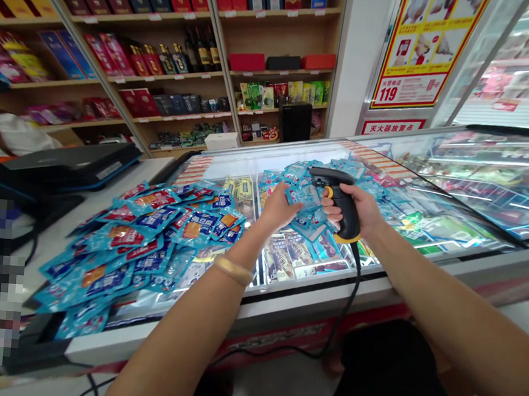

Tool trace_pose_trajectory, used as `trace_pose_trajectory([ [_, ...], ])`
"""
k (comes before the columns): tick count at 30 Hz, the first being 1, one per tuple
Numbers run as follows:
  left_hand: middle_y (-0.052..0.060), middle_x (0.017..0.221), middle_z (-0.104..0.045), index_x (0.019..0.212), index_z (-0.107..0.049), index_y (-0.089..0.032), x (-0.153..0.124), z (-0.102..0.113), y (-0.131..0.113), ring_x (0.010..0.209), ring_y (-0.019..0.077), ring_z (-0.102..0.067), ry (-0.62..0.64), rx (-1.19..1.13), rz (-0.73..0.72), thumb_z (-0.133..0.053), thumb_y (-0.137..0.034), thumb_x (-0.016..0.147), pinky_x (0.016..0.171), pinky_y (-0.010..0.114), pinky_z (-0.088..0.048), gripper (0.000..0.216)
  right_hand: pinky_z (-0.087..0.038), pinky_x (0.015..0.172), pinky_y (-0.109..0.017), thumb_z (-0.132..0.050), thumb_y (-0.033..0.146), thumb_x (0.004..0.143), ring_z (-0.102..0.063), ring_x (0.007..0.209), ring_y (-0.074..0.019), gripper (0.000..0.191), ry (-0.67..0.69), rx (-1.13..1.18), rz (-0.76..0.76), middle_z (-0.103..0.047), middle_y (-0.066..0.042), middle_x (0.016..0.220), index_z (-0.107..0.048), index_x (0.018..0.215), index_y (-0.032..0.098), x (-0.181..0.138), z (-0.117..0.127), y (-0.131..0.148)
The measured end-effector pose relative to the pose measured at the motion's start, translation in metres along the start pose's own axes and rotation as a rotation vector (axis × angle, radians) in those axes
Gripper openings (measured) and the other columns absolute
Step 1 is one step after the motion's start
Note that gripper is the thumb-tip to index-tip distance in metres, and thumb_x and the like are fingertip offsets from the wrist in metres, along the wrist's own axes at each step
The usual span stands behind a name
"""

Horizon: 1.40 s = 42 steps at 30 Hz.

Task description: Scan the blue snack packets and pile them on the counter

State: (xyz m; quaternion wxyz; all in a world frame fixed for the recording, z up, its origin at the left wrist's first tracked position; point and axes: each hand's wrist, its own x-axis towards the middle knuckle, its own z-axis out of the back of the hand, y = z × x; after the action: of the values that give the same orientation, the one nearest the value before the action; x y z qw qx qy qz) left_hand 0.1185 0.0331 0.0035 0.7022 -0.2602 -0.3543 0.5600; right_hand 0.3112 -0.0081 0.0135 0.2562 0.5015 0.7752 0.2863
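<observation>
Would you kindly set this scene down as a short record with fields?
place: shop, glass-topped freezer before wooden shelves
left hand: grips a blue packet
right hand: holds a black and yellow barcode scanner, pointed at that packet
cable: hangs from the scanner over the freezer edge
left pile: many blue packets on the glass
far pile: more blue packets beyond the hands

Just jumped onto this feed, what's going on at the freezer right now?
A person stands at a glass-topped chest freezer in a shop. The right hand grips a black and yellow corded barcode scanner, aimed towards the left hand, which holds a blue snack packet. A big heap of blue packets lies on the lid to the left, another pile behind the hands.
</observation>
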Motion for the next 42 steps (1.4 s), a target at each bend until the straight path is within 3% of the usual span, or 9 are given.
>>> trace_pose_trajectory([
  [4, -0.008, 0.053, -0.052, 0.099, -0.058, -0.020, -0.007, 0.007, 0.008, 0.046, 0.0141, -0.059, 0.077, -0.385, 0.156, -0.067, -0.020, 0.081, 0.056, 0.028, -0.051, 0.021, -0.038, 0.039, -0.020, -0.055, 0.027, 0.084, -0.039, 0.049, -0.0104, 0.013, 0.004, -0.005, 0.004, -0.050, -0.002, 0.068, -0.058, 0.087, 0.015, 0.000, -0.001, -0.001],
  [6, -0.006, 0.055, -0.057, 0.091, -0.059, -0.019, -0.010, 0.012, 0.011, 0.048, 0.0145, -0.060, 0.087, -0.453, 0.204, -0.069, -0.019, 0.079, 0.055, 0.028, -0.052, 0.016, -0.038, 0.039, -0.020, -0.055, 0.028, 0.084, -0.039, 0.049, -0.0101, 0.014, 0.005, -0.010, 0.009, -0.049, -0.002, 0.069, -0.059, 0.086, 0.015, -0.001, -0.001, -0.002],
  [9, 0.000, 0.068, -0.065, 0.079, -0.064, -0.019, -0.011, 0.019, 0.015, 0.059, 0.0158, -0.065, -0.037, -0.367, 0.155, -0.076, -0.019, 0.070, 0.061, 0.030, -0.053, 0.015, -0.038, 0.039, -0.021, -0.054, 0.030, 0.084, -0.037, 0.049, -0.0102, 0.015, 0.014, -0.041, 0.005, -0.047, -0.001, 0.069, -0.059, 0.085, 0.015, -0.001, -0.001, -0.002],
  [12, 0.000, 0.068, -0.066, 0.069, -0.067, -0.019, -0.009, 0.022, 0.017, 0.069, 0.0173, -0.065, -0.142, -0.308, 0.089, -0.080, -0.020, 0.062, 0.069, 0.030, -0.052, 0.015, -0.037, 0.039, -0.022, -0.056, 0.031, 0.084, -0.036, 0.050, -0.0102, 0.015, 0.021, -0.060, 0.001, -0.047, -0.001, 0.070, -0.059, 0.086, 0.016, -0.001, -0.001, -0.002],
  [15, -0.002, 0.061, -0.061, 0.065, -0.065, -0.018, -0.008, 0.023, 0.017, 0.063, 0.0150, -0.061, -0.135, -0.437, 0.141, -0.080, -0.020, 0.059, 0.064, 0.028, -0.050, 0.017, -0.035, 0.040, -0.021, -0.058, 0.029, 0.083, -0.037, 0.050, -0.0102, 0.013, 0.021, -0.044, 0.009, -0.048, -0.001, 0.069, -0.057, 0.086, 0.016, -0.002, -0.001, -0.002],
  [18, -0.003, 0.058, -0.057, 0.066, -0.059, -0.018, -0.009, 0.023, 0.016, 0.057, 0.0113, -0.056, -0.093, -0.600, 0.227, -0.080, -0.019, 0.060, 0.059, 0.026, -0.051, 0.022, -0.035, 0.040, -0.020, -0.056, 0.028, 0.083, -0.038, 0.050, -0.0100, 0.013, 0.011, -0.021, 0.008, -0.049, -0.002, 0.068, -0.057, 0.086, 0.016, -0.002, -0.002, -0.002],
  [23, -0.008, 0.057, -0.050, 0.075, -0.053, -0.020, -0.010, 0.024, 0.014, 0.056, 0.0090, -0.055, -0.085, -0.791, 0.253, -0.083, -0.021, 0.063, 0.069, 0.033, -0.060, 0.032, -0.036, 0.041, -0.021, -0.056, 0.029, 0.083, -0.038, 0.051, -0.0107, 0.013, 0.031, -0.042, 0.002, -0.049, -0.002, 0.069, -0.057, 0.088, 0.017, -0.003, -0.001, -0.002],
  [30, -0.010, 0.056, -0.047, 0.075, -0.052, -0.020, -0.009, 0.021, 0.015, 0.057, 0.0075, -0.052, -0.159, -0.799, 0.127, -0.082, -0.030, 0.059, 0.070, 0.034, -0.062, 0.036, -0.036, 0.040, -0.021, -0.060, 0.030, 0.081, -0.035, 0.050, -0.0098, 0.016, 0.069, -0.094, 0.002, -0.046, -0.001, 0.071, -0.058, 0.087, 0.016, -0.003, 0.000, -0.004],
  [42, -0.009, 0.060, -0.052, 0.078, -0.053, -0.020, -0.012, 0.018, 0.019, 0.058, 0.0083, -0.053, -0.140, -0.808, 0.061, -0.078, -0.031, 0.060, 0.070, 0.034, -0.062, 0.033, -0.038, 0.042, -0.020, -0.057, 0.028, 0.084, -0.039, 0.051, -0.0097, 0.013, 0.075, -0.097, -0.018, -0.049, -0.002, 0.069, -0.056, 0.087, 0.016, -0.002, 0.002, -0.006],
])
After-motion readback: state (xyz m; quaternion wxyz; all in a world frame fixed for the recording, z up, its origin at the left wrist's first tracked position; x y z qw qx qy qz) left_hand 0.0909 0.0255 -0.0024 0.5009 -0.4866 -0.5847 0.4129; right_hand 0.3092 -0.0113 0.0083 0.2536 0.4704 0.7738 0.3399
